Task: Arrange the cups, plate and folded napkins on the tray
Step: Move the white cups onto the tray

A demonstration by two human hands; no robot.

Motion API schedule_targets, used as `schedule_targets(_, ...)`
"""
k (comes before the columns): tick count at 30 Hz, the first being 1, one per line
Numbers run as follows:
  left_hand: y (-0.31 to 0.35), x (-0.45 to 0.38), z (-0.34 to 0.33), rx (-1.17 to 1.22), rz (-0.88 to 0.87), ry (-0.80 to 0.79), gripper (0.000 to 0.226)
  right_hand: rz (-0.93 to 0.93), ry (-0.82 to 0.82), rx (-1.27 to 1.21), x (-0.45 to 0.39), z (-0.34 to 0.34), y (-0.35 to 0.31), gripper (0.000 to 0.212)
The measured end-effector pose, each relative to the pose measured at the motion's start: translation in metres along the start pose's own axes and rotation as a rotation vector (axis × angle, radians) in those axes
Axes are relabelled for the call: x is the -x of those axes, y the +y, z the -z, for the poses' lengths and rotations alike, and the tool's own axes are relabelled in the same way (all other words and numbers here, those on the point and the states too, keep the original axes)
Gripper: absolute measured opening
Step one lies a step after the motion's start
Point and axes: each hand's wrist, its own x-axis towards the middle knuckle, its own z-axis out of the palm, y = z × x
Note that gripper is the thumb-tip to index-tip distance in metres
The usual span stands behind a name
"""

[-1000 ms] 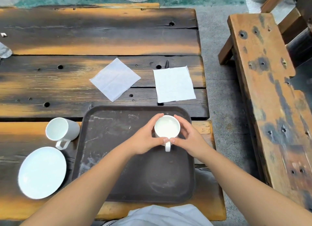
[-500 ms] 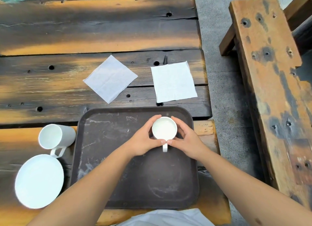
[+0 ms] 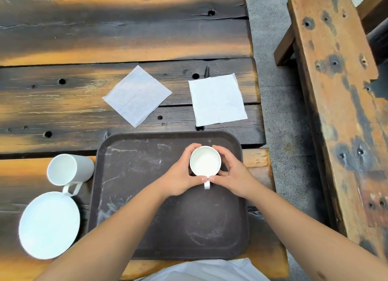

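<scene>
A dark brown tray lies on the wooden table in front of me. A white cup stands upright in the tray's far right part, its handle pointing toward me. My left hand and my right hand wrap around it from both sides. A second white cup stands on the table left of the tray. A white plate lies nearer, below that cup. Two white napkins lie flat beyond the tray: one turned like a diamond, one square.
The table is of dark, weathered planks with holes and gaps. Its right edge drops to a concrete floor. A worn wooden bench runs along the right side. White cloth shows at the bottom edge.
Both hands have stayed around the cup on the tray. The view has tilted down slightly, so the table contents sit a little lower in the picture.
</scene>
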Motion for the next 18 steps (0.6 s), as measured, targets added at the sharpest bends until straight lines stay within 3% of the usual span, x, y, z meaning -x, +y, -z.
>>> schedule_targets(11, 0.01, 0.009, 0.0, -0.118, 0.046, -0.046, 0.089, -0.008, -0.015, 0.108, 0.004, -0.001, -0.009, 0.077)
schedule_targets(18, 0.021, 0.027, 0.001, -0.43, 0.014, 0.075, 0.104, -0.027, -0.036, 0.582, 0.013, 0.0, -0.027, 0.114)
